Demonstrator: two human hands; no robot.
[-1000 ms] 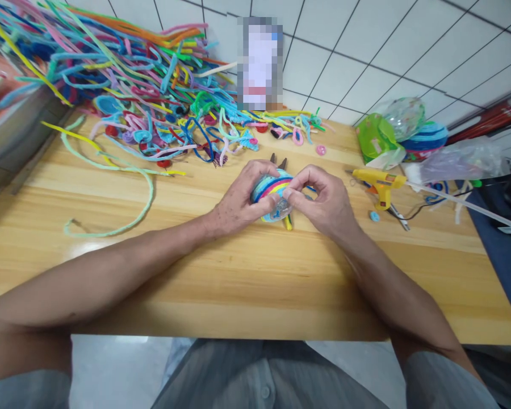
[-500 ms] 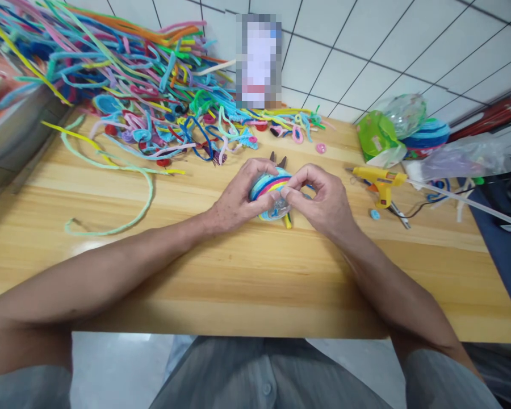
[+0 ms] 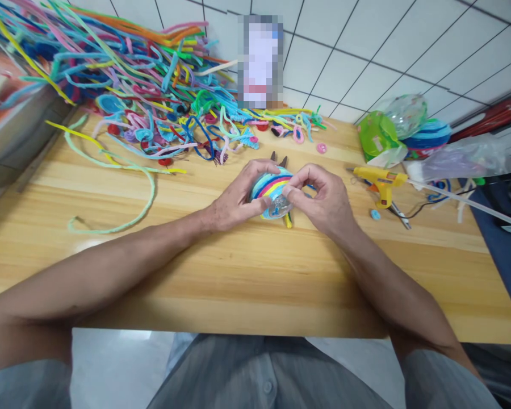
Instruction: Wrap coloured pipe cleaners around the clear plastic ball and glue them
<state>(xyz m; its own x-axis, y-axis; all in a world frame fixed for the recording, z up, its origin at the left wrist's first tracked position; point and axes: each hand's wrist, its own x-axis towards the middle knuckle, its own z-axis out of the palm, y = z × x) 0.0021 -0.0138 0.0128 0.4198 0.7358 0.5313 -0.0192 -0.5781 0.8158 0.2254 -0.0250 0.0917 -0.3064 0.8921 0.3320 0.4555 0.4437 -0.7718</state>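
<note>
Head view: the left hand (image 3: 242,197) cups a striped ball (image 3: 273,184) on its left side, fingers curled over the top and far edge, the thumb laid across the near face. The right hand (image 3: 321,196) is at the ball's right edge, its thumb and forefinger drawn close together against it; whether they pinch the ball itself or some small piece on it I cannot tell.

The ball is in front of the person, between the two hands at mid-table, banded in light blue, dark blue, pink and yellow, with a clear patch low on the near side. Pliers (image 3: 284,162) poke out just beyond it, dark tips pointing away, and a yellow end (image 3: 288,221) juts out on the near side.

On the table (image 3: 221,284), a heap of fuzzy stems (image 3: 153,108) spreads from the far left along the tiled wall (image 3: 353,57). Nearer, a mint stem (image 3: 153,190) curves round, crossed by a yellow stem (image 3: 102,152). A pink piece (image 3: 321,148) lies beyond the right hand.

To the right lies a yellow glue gun (image 3: 381,180), with a blue disc (image 3: 375,214) near its handle. Behind it are a green packet (image 3: 375,136) and a clear bag (image 3: 460,159).
</note>
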